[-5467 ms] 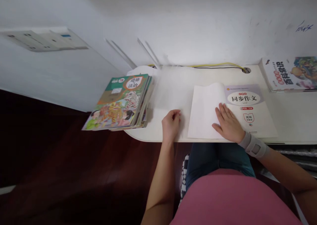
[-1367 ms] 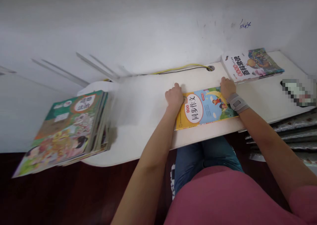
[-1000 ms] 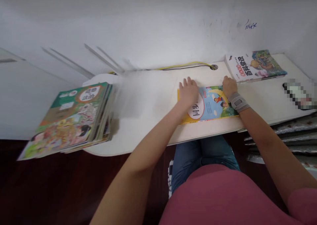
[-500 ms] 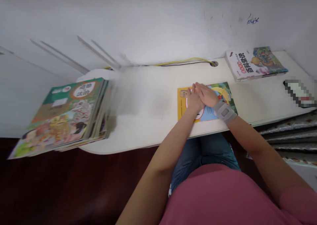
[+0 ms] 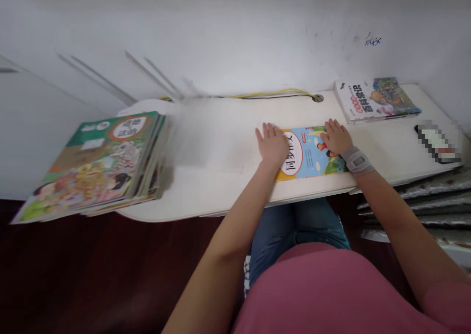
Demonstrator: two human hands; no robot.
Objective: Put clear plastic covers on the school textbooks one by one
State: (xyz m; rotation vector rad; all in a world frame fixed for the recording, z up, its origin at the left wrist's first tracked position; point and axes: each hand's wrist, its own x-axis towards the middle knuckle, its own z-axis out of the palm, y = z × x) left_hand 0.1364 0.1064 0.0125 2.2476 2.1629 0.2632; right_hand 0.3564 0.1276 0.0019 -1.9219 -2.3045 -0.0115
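A book [image 5: 309,152] with a blue, yellow and green illustrated cover lies flat on the white desk [image 5: 209,177] in front of me. Over its left end rests my left hand [image 5: 273,145], fingers stretched out and partly on the desk. My right hand [image 5: 337,138] lies on the book's right end, its fingers extended and fairly close together. A grey band [image 5: 357,161] wraps my right wrist. Neither hand grips the book; both press or rest on it from above.
At the left, a tall stack of picture-covered books [image 5: 95,162] overhangs the desk edge. Another book pile [image 5: 375,101] sits at the back right, with a blurred-out phone-like device [image 5: 437,141] nearer the right edge. Yellow and black cables [image 5: 272,93] run along the wall into a desk hole.
My hands, which overlapped at the middle of the book, have slid apart: the left to its left end, the right to its right end. More of the cover shows. The view has shifted slightly.
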